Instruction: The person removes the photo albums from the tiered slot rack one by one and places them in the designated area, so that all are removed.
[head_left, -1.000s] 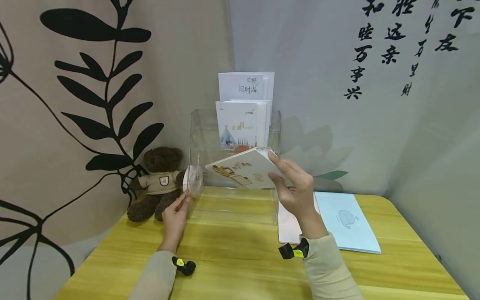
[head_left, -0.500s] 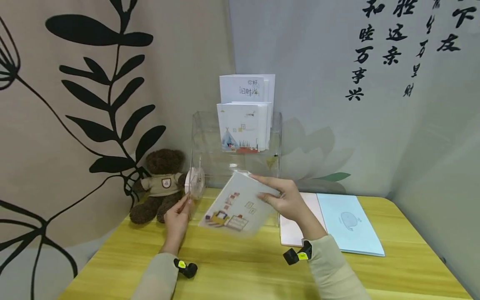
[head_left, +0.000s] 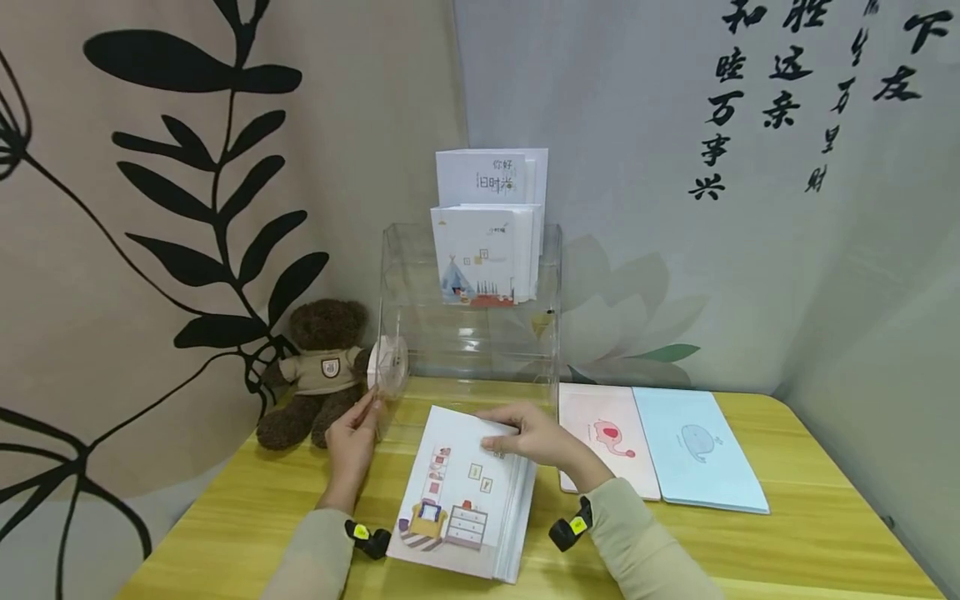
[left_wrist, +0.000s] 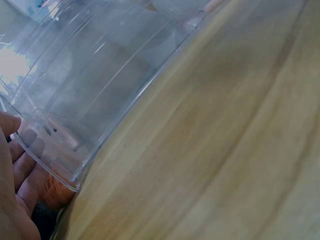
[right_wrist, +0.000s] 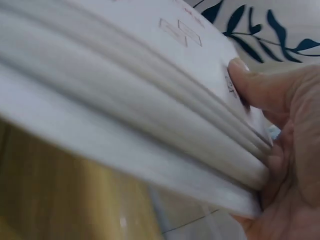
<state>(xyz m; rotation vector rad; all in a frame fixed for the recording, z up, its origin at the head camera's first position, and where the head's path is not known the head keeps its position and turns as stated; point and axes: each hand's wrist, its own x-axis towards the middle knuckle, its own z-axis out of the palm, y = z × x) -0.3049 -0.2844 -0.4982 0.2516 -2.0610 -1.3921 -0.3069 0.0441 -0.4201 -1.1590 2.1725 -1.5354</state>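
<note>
My right hand (head_left: pixel 538 437) grips the top of a stack of white notebooks (head_left: pixel 442 467), tilted in front of the clear rack. In the right wrist view my thumb presses the top cover (right_wrist: pixel 210 55), and several page edges (right_wrist: pixel 115 95) fan below it; the other fingers are largely hidden behind the stack. My left hand (head_left: pixel 352 442) pinches the lower left edge of the clear plastic rack (head_left: pixel 510 333). Seen from the left wrist, the thumb lies on one side of the transparent panel (left_wrist: pixel 65 160) and the fingers on the other.
More white notebooks (head_left: pixel 480 254) stand in the rack's upper tiers. A pink notebook (head_left: pixel 611 437) and a light blue one (head_left: pixel 701 450) lie on the wooden table (head_left: pixel 810 500) at the right. A brown teddy bear (head_left: pixel 322 375) sits left of the rack.
My right hand has brought the notebooks down and towards me from the rack's lower tier, turning the cover upright to my view. The left hand stays on the rack's edge.
</note>
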